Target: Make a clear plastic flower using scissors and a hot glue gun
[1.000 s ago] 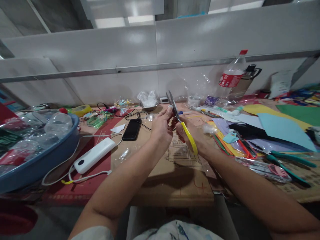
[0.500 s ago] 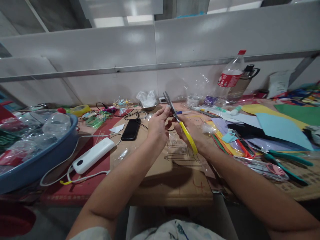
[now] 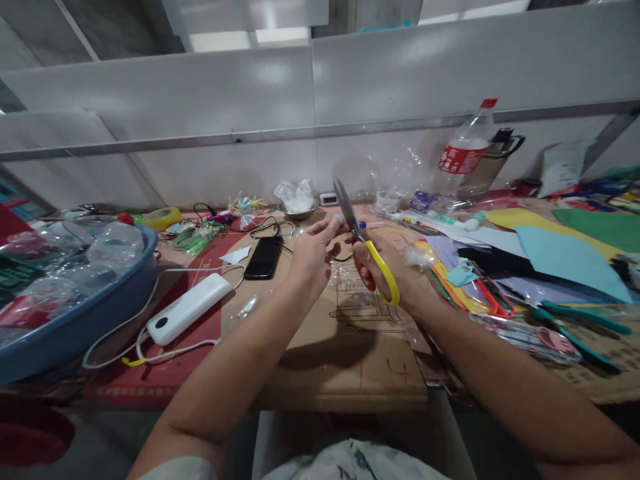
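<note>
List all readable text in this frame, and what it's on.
"4", red, on the cardboard; the red stroke left of it may be a "1", can't tell.
Too blurred: bottle label, print along the red board, labels in the tub, print on the right-hand cardboard.
Too small: the clock-like device's display.

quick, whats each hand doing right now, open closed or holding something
Left hand: partly closed; cannot tell whether it holds something small.
Right hand: closed, holding the scissors.
</note>
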Motion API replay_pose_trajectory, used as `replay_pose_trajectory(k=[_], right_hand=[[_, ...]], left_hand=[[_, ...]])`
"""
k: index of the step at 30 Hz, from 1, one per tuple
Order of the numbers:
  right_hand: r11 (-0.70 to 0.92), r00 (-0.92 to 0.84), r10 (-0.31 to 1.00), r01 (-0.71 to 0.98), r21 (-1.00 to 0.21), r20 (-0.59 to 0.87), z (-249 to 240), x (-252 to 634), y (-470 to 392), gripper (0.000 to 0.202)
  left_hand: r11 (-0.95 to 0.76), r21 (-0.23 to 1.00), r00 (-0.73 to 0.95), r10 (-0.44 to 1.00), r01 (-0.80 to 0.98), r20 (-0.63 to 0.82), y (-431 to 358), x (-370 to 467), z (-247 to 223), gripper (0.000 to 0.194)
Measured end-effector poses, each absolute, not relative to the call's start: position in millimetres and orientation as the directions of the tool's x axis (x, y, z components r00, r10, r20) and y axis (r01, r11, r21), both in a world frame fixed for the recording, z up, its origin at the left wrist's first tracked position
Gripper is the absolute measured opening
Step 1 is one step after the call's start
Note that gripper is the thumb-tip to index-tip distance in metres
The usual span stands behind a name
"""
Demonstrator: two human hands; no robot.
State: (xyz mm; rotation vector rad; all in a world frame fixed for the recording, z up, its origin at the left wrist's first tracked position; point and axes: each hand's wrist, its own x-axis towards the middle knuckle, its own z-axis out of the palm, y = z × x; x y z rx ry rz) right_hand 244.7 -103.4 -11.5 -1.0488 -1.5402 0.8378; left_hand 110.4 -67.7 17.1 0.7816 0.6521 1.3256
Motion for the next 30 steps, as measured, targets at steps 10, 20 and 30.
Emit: replay_pose_trajectory(k=[10,20,30], right_hand=[[0.543,0.075,0.835,0.049,-0.838,0.545,-3,251,-104,0.046],[0.445,-0.12,0.895,0.316,-0.838,0.429,-11,254,-97,0.038],[0.434,-0.216,0.9,0.393,-0.811,0.377,-10,247,-107,0.065]], left_hand=[[0.066,0.881,0.339,0.934,-0.468,0.11,-69,100,4,0.015],[0.106,0.801,0.269,0.96,-0.59,0.071,-65,95,9,0.012],[0.067,0.788,0.217,0.972,-0.611,0.086,-61,94,6,0.018]])
